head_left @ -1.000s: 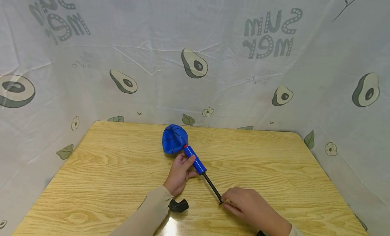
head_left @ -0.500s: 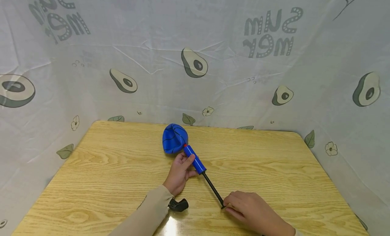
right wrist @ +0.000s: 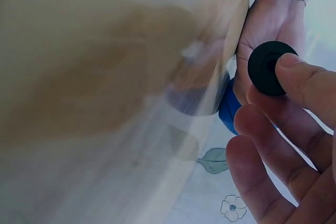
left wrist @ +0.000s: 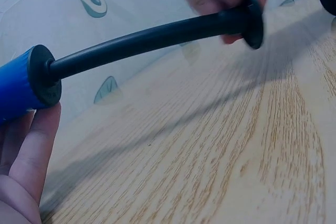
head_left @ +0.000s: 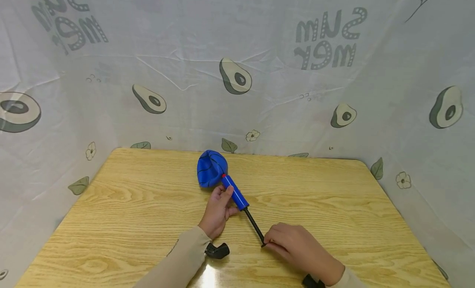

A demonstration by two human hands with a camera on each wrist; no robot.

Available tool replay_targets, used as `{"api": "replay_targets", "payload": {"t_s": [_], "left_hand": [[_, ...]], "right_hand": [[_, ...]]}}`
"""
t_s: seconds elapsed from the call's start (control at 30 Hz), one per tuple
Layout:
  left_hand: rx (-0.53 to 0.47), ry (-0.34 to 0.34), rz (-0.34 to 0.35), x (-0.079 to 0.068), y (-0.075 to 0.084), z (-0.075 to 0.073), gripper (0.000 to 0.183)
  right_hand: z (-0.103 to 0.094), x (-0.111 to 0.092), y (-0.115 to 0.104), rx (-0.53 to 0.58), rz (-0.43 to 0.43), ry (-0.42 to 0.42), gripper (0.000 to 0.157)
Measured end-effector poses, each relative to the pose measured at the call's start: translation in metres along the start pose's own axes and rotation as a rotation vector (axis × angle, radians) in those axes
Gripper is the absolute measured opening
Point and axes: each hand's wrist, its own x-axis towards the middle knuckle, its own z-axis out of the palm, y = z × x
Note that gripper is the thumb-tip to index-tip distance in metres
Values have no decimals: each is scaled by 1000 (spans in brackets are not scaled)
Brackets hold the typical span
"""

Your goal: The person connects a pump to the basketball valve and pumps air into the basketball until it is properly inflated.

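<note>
A hand pump [head_left: 236, 194] with a blue barrel and a black rod slants across the middle of the table in the head view. My left hand [head_left: 218, 210] grips its barrel, thumb on top. At the far end, by a red tip, sits a dented blue ball [head_left: 211, 169] with black lines, partly collapsed. My right hand [head_left: 293, 243] pinches the rod close to its round black end disc [left wrist: 254, 18]. A length of rod stands out of the barrel between the two hands. In the right wrist view, the thumb lies against the end disc [right wrist: 270, 68].
The wood-grain table [head_left: 141, 197] stretches out on both sides of the hands. Behind it hangs a pale curtain [head_left: 185, 73] printed with avocados and leaves. A black device [head_left: 217, 251] is strapped at the left wrist, another [head_left: 313, 281] at the right.
The right hand first drew the pump's rod a little out toward the lower right, then pushed it back in toward the barrel. The left hand and ball stay nearly in place.
</note>
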Motion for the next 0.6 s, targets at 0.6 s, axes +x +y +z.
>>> {"api": "replay_targets", "payload": {"t_s": [0.6], "left_hand": [[12, 23, 14, 1, 0, 2, 35]], "right_hand": [[14, 50, 18, 187, 246, 1, 6]]}}
